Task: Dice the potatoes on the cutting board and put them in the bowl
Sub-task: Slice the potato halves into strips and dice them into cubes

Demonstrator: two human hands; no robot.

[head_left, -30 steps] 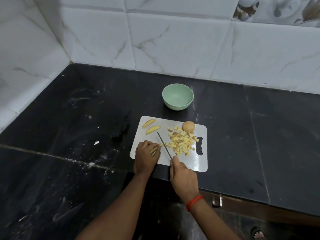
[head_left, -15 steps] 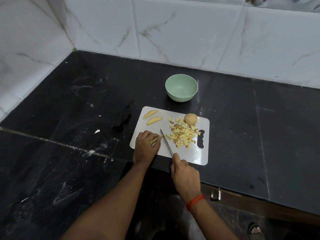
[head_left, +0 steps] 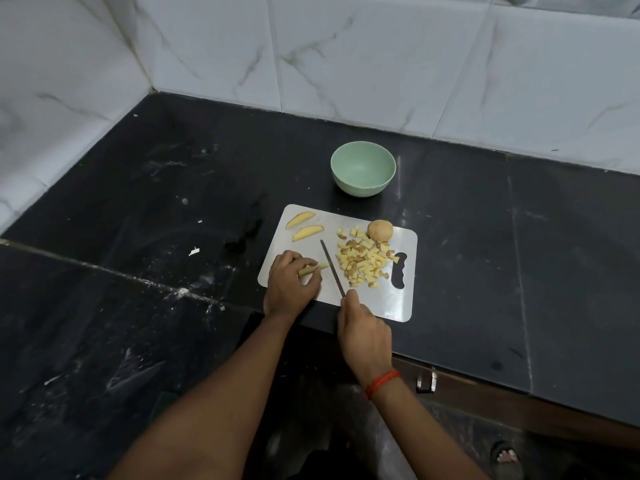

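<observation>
At the surface's near edge, on the cutting board (head_left: 381,303), my left grip (head_left: 289,284) pinches a half-hidden potato strip (head_left: 313,269). My right grip (head_left: 363,334) clasps the knife (head_left: 332,266), hiding its handle. With fingertips near the blade, a slip could nick them. The bowl (head_left: 360,188) beyond the board looks empty.

A pale green bowl (head_left: 363,173) stands on the black, white-streaked counter (head_left: 138,216). The cutting board (head_left: 398,303) is white, the potato dice (head_left: 363,263) yellow with brown skins, the wall tiles (head_left: 346,53) white, grey-veined.
</observation>
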